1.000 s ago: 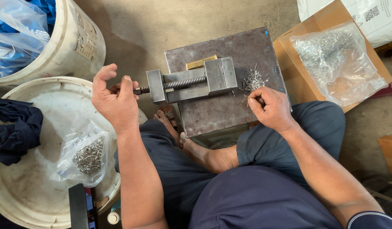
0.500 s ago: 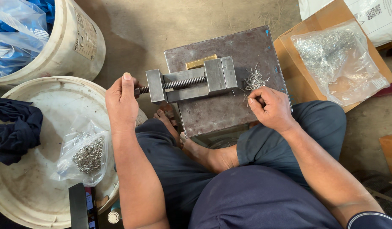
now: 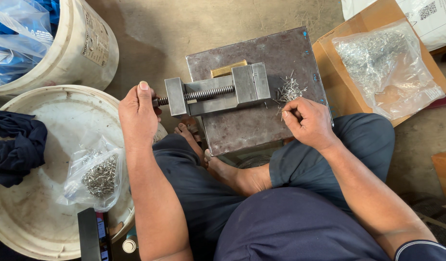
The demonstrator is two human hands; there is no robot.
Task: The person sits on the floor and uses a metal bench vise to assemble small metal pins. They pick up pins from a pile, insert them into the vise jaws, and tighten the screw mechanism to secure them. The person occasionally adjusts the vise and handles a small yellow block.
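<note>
The left hand point(image 3: 138, 118) has turned over on the vise's screw handle point(image 3: 159, 101) at the left edge of the metal block point(image 3: 261, 125). A second ago its fingers curled over the handle with the fist raised. Now the hand lies flatter, back up, one finger stretched straight toward the floor beyond, and its knuckles sit closer to the vise point(image 3: 218, 92).

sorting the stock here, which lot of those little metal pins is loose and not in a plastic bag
The small loose pile of pins on the metal block, just above the right hand. The other two lots sit in clear bags: on the bucket lid and in the cardboard box.
</note>
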